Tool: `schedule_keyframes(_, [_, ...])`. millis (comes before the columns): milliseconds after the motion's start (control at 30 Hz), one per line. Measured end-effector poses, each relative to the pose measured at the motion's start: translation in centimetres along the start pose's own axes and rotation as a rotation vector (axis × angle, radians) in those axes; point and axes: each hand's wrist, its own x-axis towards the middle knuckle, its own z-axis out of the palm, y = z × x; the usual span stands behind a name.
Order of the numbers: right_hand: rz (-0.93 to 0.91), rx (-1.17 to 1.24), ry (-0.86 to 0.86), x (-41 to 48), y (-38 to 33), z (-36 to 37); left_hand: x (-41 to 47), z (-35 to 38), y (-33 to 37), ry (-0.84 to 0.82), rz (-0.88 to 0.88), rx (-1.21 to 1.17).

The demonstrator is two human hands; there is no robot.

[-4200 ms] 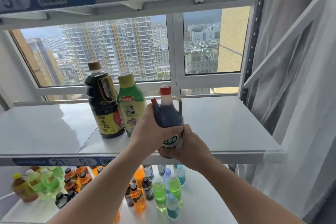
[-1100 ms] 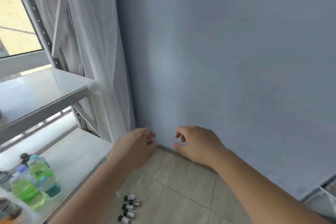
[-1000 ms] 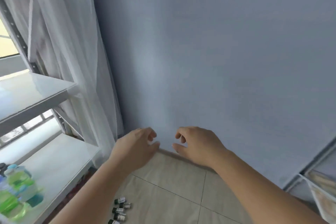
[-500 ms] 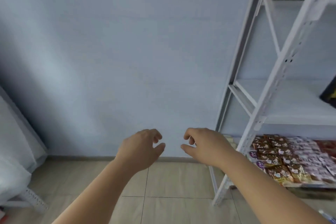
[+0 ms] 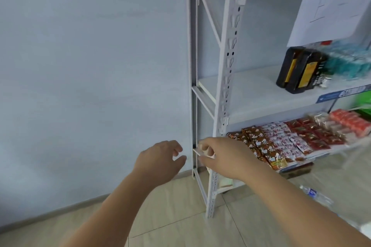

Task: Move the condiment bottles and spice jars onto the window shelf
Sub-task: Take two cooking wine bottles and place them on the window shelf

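Left hand [image 5: 159,161]: grip loose, fingers half curled, holding nothing.
Right hand [image 5: 226,158]: grip equally loose and empty, in front of the rack post [image 5: 226,90].
Dark bottles [image 5: 299,70]: standing, touching, near the front edge of the middle shelf [image 5: 251,94], well right of both hands.
Risk: neighbour knocked off that edge by a careless pull; a foot caught on the water bottle [image 5: 315,194] on the floor.
Writing: yellow labels, blue edge strip [image 5: 341,93] and snack packets [image 5: 281,144] too blurred to read.

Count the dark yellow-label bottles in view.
2, both on the middle shelf: left bottle and right bottle, side by side near its right end. The hanging paper and blurred teal packs may hide more.
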Motion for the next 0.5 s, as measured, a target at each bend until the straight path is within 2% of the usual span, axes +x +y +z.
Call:
schedule_keyframes(367, [0.127, -0.024, 0.082, 6.0, 10.6, -5.0, 12.7, 1.0, 9.4, -0.029, 0.153, -0.096])
schedule_keyframes(500, [0.200, -0.015, 0.096, 6.3, 14.6, -5.5, 15.6, 2.3, 13.4, -0.095, 0.234, -0.129])
